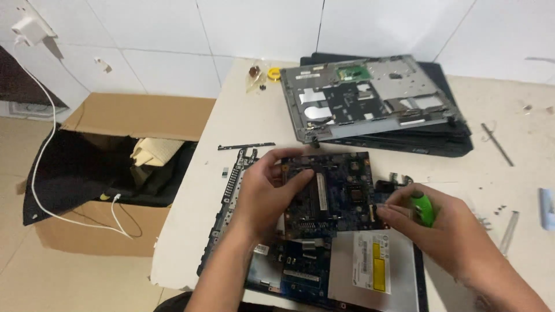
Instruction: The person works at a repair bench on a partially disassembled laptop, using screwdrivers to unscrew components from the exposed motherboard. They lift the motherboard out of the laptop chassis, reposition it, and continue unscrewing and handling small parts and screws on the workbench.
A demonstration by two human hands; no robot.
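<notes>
My left hand [263, 193] grips the left edge of a dark blue circuit board [341, 188], thumb on top, holding it tilted above an opened laptop base [289, 274]. Against the board's right edge rests my right hand [442, 228], closed around a screwdriver with a green handle [424, 208]. A silver optical drive [373, 268] with a yellow label sits in the base just below the board.
A grey laptop top cover [370, 95] lies upside down on a black shell at the back of the white table [202, 190]. Small screws and metal strips [497, 144] are scattered at right. An open cardboard box [110, 173] with a white cable stands on the floor at left.
</notes>
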